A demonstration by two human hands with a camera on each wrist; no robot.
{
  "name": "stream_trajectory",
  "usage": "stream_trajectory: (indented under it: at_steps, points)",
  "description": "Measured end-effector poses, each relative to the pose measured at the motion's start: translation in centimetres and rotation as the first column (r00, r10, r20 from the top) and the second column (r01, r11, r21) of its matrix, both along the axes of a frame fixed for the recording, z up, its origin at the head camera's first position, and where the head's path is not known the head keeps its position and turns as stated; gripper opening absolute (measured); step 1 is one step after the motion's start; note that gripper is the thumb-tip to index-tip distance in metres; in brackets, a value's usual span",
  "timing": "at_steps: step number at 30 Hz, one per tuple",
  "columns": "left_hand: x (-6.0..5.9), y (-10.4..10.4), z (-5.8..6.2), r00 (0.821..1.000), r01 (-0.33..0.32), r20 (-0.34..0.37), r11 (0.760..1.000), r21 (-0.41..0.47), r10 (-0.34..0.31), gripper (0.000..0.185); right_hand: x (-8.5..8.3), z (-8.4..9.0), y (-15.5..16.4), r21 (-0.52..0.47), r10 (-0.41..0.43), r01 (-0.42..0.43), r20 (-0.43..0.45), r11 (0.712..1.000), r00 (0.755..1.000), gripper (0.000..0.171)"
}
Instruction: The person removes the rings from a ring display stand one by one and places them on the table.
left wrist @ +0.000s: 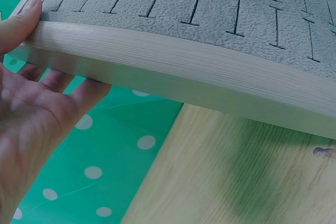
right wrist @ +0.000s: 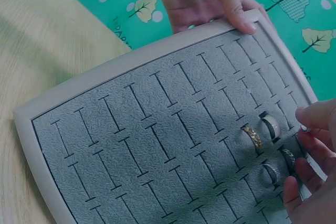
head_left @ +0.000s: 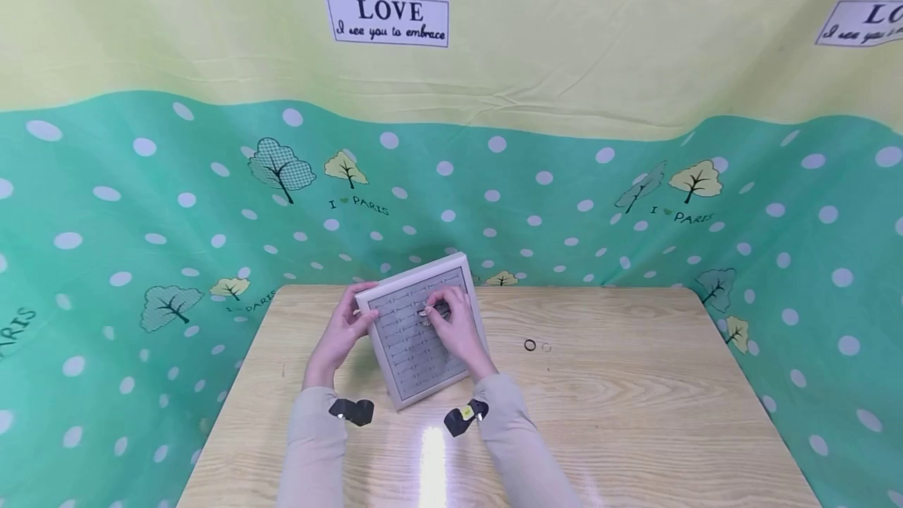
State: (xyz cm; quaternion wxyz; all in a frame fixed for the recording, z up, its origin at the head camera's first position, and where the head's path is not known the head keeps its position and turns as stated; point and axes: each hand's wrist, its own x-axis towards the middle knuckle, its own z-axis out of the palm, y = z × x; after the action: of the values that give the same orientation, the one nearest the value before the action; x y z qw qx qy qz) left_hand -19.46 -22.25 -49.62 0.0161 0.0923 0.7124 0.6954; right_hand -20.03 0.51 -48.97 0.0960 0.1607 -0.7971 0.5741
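Observation:
A ring display tray [head_left: 416, 351] with a pale frame and grey slotted padding is held tilted up over the table. My left hand [head_left: 340, 333] grips its upper left corner, thumb on the front edge and fingers behind, as the left wrist view also shows. My right hand [head_left: 455, 325] is at the slots in the upper part, pinching a small silvery ring [right wrist: 305, 128] between thumb and finger. Beside these fingers a gold ring [right wrist: 252, 139], a wide silver ring [right wrist: 271, 126] and a textured silver ring [right wrist: 272, 173] sit in slots. Another ring [right wrist: 288, 159] is close to the fingers.
A dark ring [head_left: 530, 345] and a thin pale ring [head_left: 546, 347] lie on the wooden table [head_left: 635, 406], right of the tray. Green and yellow patterned cloth [head_left: 564, 202] hangs behind the table and along both sides.

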Motion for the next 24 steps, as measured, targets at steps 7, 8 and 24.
stream_trajectory:
  at_steps: [7,8,24]
  points:
    - [0.0,0.0,-0.1,1.0,0.002,0.002,1.0,0.0,-0.002,0.048,0.2,0.1,0.5,-0.019,-0.032,0.032,0.003,0.999,0.999,0.005]
    - [0.0,0.0,-0.1,1.0,0.0,0.003,1.0,-0.001,0.0,0.048,0.2,0.0,0.6,-0.017,-0.043,0.043,0.011,0.999,0.999,0.005]
    - [0.1,0.2,0.3,1.0,0.004,0.019,1.0,0.002,-0.004,0.048,0.7,-1.2,2.0,-0.093,-0.092,0.104,0.122,0.99,0.988,0.009]
